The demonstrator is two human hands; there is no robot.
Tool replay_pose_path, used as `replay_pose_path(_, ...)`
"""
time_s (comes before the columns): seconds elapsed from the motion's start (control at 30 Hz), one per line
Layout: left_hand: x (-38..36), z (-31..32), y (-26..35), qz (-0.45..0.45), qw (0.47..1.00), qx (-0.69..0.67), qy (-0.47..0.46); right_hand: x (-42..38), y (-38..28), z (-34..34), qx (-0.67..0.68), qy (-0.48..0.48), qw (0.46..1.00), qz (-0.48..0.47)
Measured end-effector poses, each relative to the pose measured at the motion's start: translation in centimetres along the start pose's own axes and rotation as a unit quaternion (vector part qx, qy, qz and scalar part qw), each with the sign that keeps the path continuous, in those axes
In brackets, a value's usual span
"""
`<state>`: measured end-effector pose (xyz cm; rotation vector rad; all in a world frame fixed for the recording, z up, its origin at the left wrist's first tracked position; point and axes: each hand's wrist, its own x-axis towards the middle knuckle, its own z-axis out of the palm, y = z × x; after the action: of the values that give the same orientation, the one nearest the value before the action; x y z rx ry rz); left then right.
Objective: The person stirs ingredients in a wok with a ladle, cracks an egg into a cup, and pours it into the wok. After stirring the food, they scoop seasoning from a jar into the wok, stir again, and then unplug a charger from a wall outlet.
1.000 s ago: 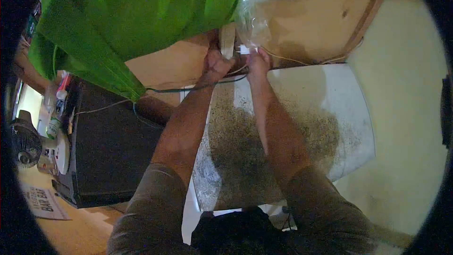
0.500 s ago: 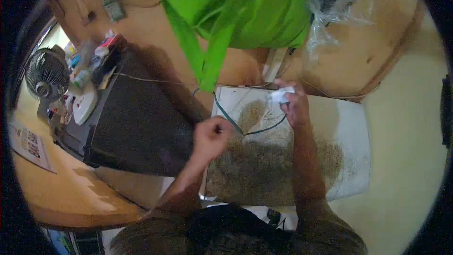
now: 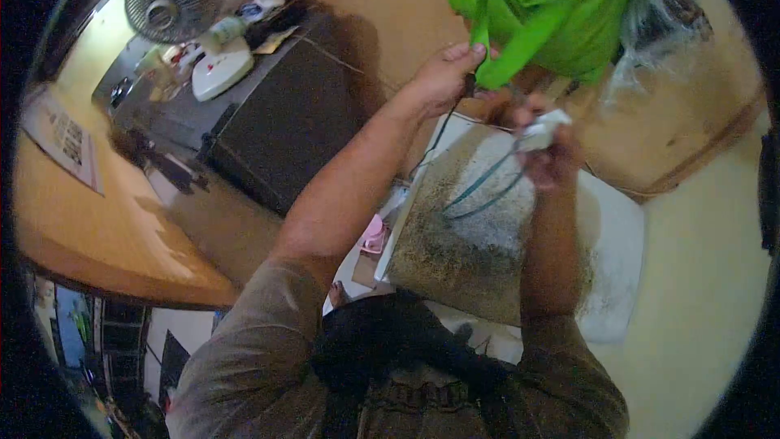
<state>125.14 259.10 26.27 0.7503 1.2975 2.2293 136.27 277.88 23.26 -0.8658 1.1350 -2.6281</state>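
Note:
My left hand point(image 3: 445, 80) is stretched out to the green bag point(image 3: 573, 28), its fingers closed on the hanging strap point(image 3: 483, 16). A dark cord drops below those fingers. To the right, my right hand point(image 3: 554, 164) is curled around a small white object point(image 3: 544, 128), blurred, whose kind I cannot make out. From beside it a thin dark-green cord point(image 3: 479, 202) loops down over the white, dark-stained top point(image 3: 613, 252). Both hands are above the far part of that top.
A dark cabinet point(image 3: 284, 118) stands to the left, bearing a fan point(image 3: 173, 2) and assorted small items. Clear plastic point(image 3: 662, 28) hangs right of the bag. A pink object point(image 3: 374, 234) lies low beside the white top. A wooden edge point(image 3: 130, 264) curves along the left.
My left hand has moved up and away from me and taken hold of the bag strap. My right hand still holds the white object. The view has shifted, showing more of the left side.

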Motion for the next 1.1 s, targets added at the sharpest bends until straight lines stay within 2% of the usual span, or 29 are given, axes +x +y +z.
replay_pose_path(0.03, -0.1, -0.3, 0.2, -0.008, 0.999, -0.021, 0.042, 0.2, -0.9, 0.6, 0.056, -0.012, 0.997, -0.047)
replay_pose_path(0.1, -0.3, -1.6, 0.6, -0.007, 0.996, 0.031, 0.079, -1.7, -4.7, 0.2, 0.128, 0.059, 0.981, -0.134)
replay_pose_path(0.13, -0.5, -2.3, 0.9, -0.007, 0.994, 0.056, 0.097, -2.5, -7.2, 0.8, 0.135, -0.006, 0.979, -0.15)
replay_pose_path(0.17, -0.7, -2.8, 1.1, 0.016, 0.99, 0.093, 0.1, -4.0, -10.0, 0.5, 0.086, 0.024, 0.974, -0.21)
replay_pose_path(0.2, -0.7, -3.3, 1.2, 0.02, 0.989, 0.107, 0.098, -4.9, -12.0, 2.7, 0.062, -0.035, 0.972, -0.223)
replay_pose_path(0.23, -0.6, -3.9, 1.4, 0.026, 0.988, 0.121, 0.096, -6.7, -14.4, 3.1, 0.042, -0.038, 0.969, -0.242)
replay_pose_path(0.27, -0.6, -4.3, 1.6, 0.033, 0.985, 0.137, 0.095, -9.9, -17.5, 3.5, 0.01, -0.025, 0.96, -0.277)
replay_pose_path(0.3, -0.7, -4.7, 2.5, 0.015, 0.971, 0.218, 0.1, -13.1, -20.3, 4.0, -0.027, -0.005, 0.949, -0.315)
replay_pose_path(0.33, -0.3, -5.6, 2.6, 0.037, 0.968, 0.232, 0.086, -16.7, -23.1, 4.5, -0.063, 0.015, 0.933, -0.354)
replay_pose_path(0.4, 1.0, -7.5, 1.7, 0.074, 0.961, 0.26, 0.055, -24.2, -28.4, 6.2, -0.146, 0.064, 0.885, -0.438)
replay_pose_path(0.47, 1.1, -7.9, 2.4, 0.054, 0.974, 0.214, 0.055, -28.4, -31.8, 10.9, -0.235, 0.1, 0.814, -0.521)
replay_pose_path(0.53, 0.8, -7.8, 3.3, 0.051, 0.98, 0.188, 0.037, -26.8, -30.4, 19.2, -0.308, 0.121, 0.751, -0.572)
replay_pose_path(0.6, 0.4, -7.7, 4.1, 0.064, 0.981, 0.182, 0.005, -22.9, -24.9, 29.0, -0.402, 0.083, 0.742, -0.53)
replay_pose_path(0.63, 0.8, -7.3, 4.0, 0.043, 0.985, 0.17, 0.006, -21.3, -21.9, 32.6, -0.448, 0.065, 0.735, -0.506)
replay_pose_path(0.67, 0.5, -7.5, 4.1, 0.021, 0.987, 0.157, 0.005, -19.5, -18.8, 34.9, -0.136, -0.082, 0.928, -0.338)
replay_pose_path(0.7, -1.2, -7.6, 5.1, 0.024, 0.981, 0.193, 0.014, -17.4, -15.8, 36.8, 0.199, -0.211, 0.951, -0.11)
replay_pose_path(0.73, -4.4, -6.1, 7.0, 0.025, 0.974, 0.225, 0.019, -16.2, -12.9, 39.0, 0.223, -0.207, 0.949, -0.078)
replay_pose_path(0.77, -7.3, -5.5, 7.8, 0.024, 0.966, 0.257, 0.022, -15.5, -10.6, 40.3, 0.128, -0.171, 0.966, -0.148)
replay_pose_path(0.8, -9.9, -5.9, 7.6, 0.066, 0.958, 0.278, -0.042, -14.9, -8.3, 41.3, -0.014, -0.108, 0.965, -0.239)
replay_pose_path(0.87, -15.4, -7.7, 7.7, 0.151, 0.922, 0.317, -0.162, -13.5, -4.2, 42.7, -0.164, -0.02, 0.935, -0.314)
replay_pose_path(0.9, -19.8, -8.0, 9.1, 0.145, 0.909, 0.34, -0.194, -12.7, -2.2, 43.3, -0.202, 0.012, 0.925, -0.322)
replay_pose_path(1.0, -28.7, -9.1, 10.9, 0.24, 0.859, 0.335, -0.304, -9.9, 3.9, 45.1, -0.306, 0.095, 0.899, -0.298)
replay_pose_path(1.1, -35.6, -7.8, 16.0, 0.168, 0.838, 0.426, -0.297, -6.6, 9.6, 46.2, -0.415, 0.179, 0.862, -0.231)
